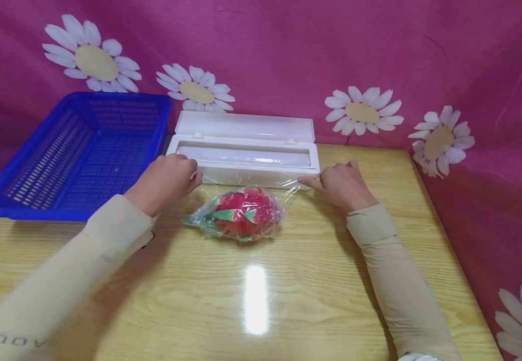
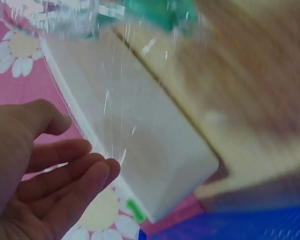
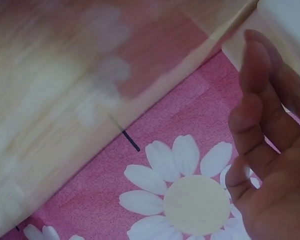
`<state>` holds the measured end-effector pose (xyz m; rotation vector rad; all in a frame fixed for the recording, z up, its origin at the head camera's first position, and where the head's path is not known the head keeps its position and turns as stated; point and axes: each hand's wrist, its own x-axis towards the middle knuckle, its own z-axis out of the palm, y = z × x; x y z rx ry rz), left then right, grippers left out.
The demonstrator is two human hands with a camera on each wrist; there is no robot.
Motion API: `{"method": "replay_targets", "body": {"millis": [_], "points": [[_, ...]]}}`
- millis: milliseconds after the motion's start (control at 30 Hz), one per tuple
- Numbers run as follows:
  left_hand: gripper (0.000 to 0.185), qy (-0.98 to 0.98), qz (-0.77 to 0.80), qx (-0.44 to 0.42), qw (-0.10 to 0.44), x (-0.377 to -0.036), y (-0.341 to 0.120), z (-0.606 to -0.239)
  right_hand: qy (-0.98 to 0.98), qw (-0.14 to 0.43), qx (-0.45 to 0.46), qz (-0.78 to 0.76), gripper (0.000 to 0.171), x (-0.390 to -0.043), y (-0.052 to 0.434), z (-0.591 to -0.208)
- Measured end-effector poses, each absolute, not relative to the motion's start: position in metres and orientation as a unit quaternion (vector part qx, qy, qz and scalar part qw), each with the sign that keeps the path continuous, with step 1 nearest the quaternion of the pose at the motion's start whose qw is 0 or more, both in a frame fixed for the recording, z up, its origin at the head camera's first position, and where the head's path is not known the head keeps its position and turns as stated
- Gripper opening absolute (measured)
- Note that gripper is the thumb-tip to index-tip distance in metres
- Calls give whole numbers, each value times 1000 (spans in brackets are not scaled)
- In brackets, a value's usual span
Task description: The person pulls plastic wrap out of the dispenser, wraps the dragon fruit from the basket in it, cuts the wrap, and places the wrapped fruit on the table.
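Observation:
A red and green dragon fruit [image 1: 247,213], wrapped in clear plastic film [image 2: 115,130], lies on the table in front of a white cling-film box [image 1: 242,176]. The box's lid [image 1: 244,125] stands raised and a pale roll [image 1: 247,156] sits inside. Film stretches between fruit and box. My left hand [image 1: 166,180] is at the box's left front end, its thumb apart from loosely bent fingers in the left wrist view. At the right front corner, my right hand [image 1: 344,186] reaches its thumb to the film's edge; its other fingers are bent in the right wrist view, holding nothing visible there.
A blue slatted basket [image 1: 75,215] stands on the left of the wooden table [image 1: 197,301], beside the box. Pink cloth [image 1: 279,60] with white daisies hangs behind and along the right side of the table.

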<state>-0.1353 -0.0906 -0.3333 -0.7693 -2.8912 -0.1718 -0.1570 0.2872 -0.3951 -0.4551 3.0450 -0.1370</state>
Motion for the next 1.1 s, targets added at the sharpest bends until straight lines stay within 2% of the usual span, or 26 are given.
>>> {"method": "replay_targets", "body": {"millis": [133,367,667,967,1100], "points": [[33,-962,-91,-240,90,-126,-88,-345,987,42,-149,-42,73,-155,286,-395],[29,-974,-159,-152,56,-116,-87,-362,984,37,-163,-61,67,-153,283,-398],[35,-973,-196,-109,47,-115,-93,-378,981,32,-164,-102,62,-149,282,-401],[49,-962,-266,-48,49,-122,-99,-392,966,39,-174,-185,47,-145,278,-398],[48,-953,-293,-33,76,-123,-96,-396,951,46,-179,-246,39,-142,279,-397]]}}
